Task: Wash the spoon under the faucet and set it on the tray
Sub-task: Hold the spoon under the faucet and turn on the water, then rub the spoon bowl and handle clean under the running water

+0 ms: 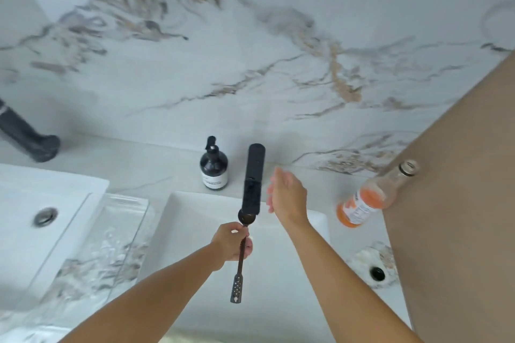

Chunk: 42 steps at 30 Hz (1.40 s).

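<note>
Overhead, two bare hands are showing, along with two sinks, two faucets, two bottles, one tray and one spoon. The left hand [231, 242] is closing its fingers round the spoon [242, 253] partway along the handle, holding it over the near sink [281, 287]. The spoon is looking dark and metallic: its small round bowl is pointing away from the person, sitting right at the tip of the black faucet [253, 178], and its handle is widening toward the near end into a flat tab dotted with small holes. The right hand [287, 195] is hanging open just right of the faucet, fingers spread and slightly blurred, gripping nothing; whether it is touching the spout is unclear. A clear tray [111, 231] is lying between the two sinks. The second sink [41, 203] is sitting at left, with the second faucet [28, 136] behind it. A dark pump bottle [213, 168] is standing left of the faucet, and a glass bottle [370, 200] holding orange liquid is standing at right.
</note>
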Available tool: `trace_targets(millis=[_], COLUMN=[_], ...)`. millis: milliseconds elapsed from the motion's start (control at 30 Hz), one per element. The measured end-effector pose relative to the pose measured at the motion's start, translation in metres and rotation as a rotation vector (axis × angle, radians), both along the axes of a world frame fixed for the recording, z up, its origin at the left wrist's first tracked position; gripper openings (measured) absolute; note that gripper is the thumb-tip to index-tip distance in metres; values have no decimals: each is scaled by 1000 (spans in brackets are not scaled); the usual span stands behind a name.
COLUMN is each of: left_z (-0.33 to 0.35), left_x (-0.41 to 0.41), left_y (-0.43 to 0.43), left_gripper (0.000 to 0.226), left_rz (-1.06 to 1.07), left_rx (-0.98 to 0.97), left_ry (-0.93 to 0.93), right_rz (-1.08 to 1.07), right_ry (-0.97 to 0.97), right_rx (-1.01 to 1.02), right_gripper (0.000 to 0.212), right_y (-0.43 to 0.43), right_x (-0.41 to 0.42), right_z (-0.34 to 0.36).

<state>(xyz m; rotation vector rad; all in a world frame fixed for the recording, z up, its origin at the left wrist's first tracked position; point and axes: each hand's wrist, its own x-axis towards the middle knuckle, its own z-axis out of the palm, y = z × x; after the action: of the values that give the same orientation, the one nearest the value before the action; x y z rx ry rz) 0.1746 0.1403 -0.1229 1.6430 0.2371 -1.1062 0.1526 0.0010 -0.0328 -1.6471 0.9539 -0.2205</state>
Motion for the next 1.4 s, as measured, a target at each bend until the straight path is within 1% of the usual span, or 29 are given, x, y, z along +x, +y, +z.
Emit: trace_targets(millis=[67, 100, 167, 200, 233, 300, 333, 433, 500, 567, 600, 667, 700, 733, 767, 800, 833, 867, 933, 967, 1033, 1100, 1167, 1200, 1233, 1267, 1333, 1367, 1400], left_z=[-1, -3, -4, -5, -6, -7, -7, -8, -9, -12, -14, -17, -18, -20, -22, -21, -18, -15, -11, -7, -4, 2, -3, -8, -11, -13, -21, -24, -27], left_x=[2, 2, 0, -1, -2, -5, -6, -10, -12, -14, -15, -16, -16, -15, -14, -13, -12, -9, 1, 6, 15, 18, 21, 20, 17, 12, -1, -4, -3], left_y=[5, 7, 7, 7, 5, 2, 0, -4, -6, -7, -8, -8, -8, -7, -6, -6, -6, -8, -15, -19, -28, -35, -38, -38, -36, -34, -31, -31, -31], left_gripper=[16, 16, 16, 17, 19, 21, 22, 21, 19, 18, 17, 17, 17, 17, 17, 17, 14, 14, 22, 20, 20, 21, 24, 25, 26, 27, 28, 30, 33], left_rz=[17, 18, 26, 30, 33, 30, 24, 17, 28, 45, 54, 76, 87, 95, 104, 114, 134, 181, 293, 306, 211, 92, 42, 11, -43, -115, -299, -314, -246], left_rx=[8, 9, 15, 19, 23, 26, 25, 10, -9, -16, -13, 16, 38, 47, 46, 26, -19, -78, -132, -141, -122, -102, -94, -86, -61, -25, 37, 82, 98], left_ry=[-4, -8, -10, -9, -4, 9, 13, 28, 39, 50, 43, 18, 5, -4, 0, 17, 55, 102, 163, 150, 61, -11, -64, -76, -88, -101, -166, -233, -271], right_rz=[49, 38, -68, -120, -146, -110, -72, 46, -45, -129, -85, 121, 189, 204, 185, 147, 121, 120, 164, 217, 320, 324, 353, 404, 469, 558, 678, 679, 665], right_ry=[28, 42, -1, -46, -74, -100, -77, -33, -24, 129, 239, 449, 481, 464, 417, 367, 338, 326, 328, 338, 350, 381, 410, 450, 499, 569, 675, 660, 605], right_rx=[133, 254, 554, 647, 681, 693, 693, 563, 415, 329, 348, 477, 569, 666, 750, 768, 725, 634, 389, 241, 7, -31, 128, 246, 290, 212, -59, -142, -138], right_gripper=[42, 39, 35, 34, 34, 28, 27, 21, 15, 16, 21, 47, 58, 63, 61, 55, 49, 45, 43, 44, 46, 47, 49, 49, 48, 47, 47, 47, 48], right_y=[8, 12, 14, 10, 4, -10, -16, -23, -20, -8, 3, 33, 46, 56, 61, 63, 63, 62, 59, 56, 51, 44, 32, 19, 1, -21, -57, -63, -59], right_x=[21, 29, 43, 49, 55, 64, 64, 45, 20, -11, -29, -62, -75, -84, -90, -94, -95, -95, -94, -96, -101, -103, -105, -107, -108, -107, -103, -103, -103], right_z=[12, 17, 27, 32, 39, 54, 59, 46, 11, -33, -55, -87, -97, -103, -104, -105, -105, -104, -103, -106, -107, -111, -114, -112, -107, -99, -79, -71, -66])
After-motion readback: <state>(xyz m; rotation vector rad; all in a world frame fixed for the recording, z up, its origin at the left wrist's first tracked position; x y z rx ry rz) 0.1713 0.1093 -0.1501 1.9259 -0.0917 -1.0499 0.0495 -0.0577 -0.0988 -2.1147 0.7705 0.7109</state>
